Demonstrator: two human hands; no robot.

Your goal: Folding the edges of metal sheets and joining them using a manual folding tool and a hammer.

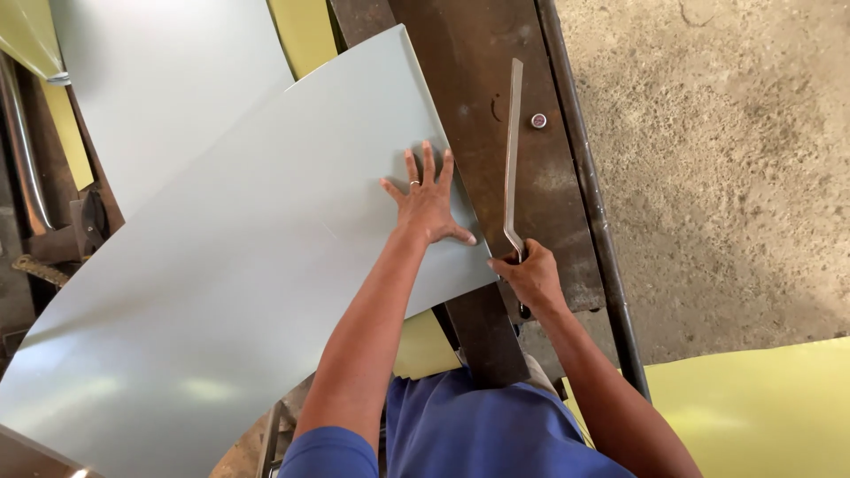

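Right hand (531,276) closed around lower end of long shear blade handle (511,159) | left hand (428,205) open, flat, fingers spread on grey metal sheet (230,283) | sheet lies across rusty steel bench (482,106), edge beside blade.

A large pale grey metal sheet (221,265) lay flat and slightly bowed across the rusty brown tabletop (496,80), one corner pointing away from the person and its near edge hanging off toward them. Its surface was smooth, matte, with soft glare. Just beside its right edge stood a long, thin steel lever blade (512,150), raised on edge, bent near its handle end.
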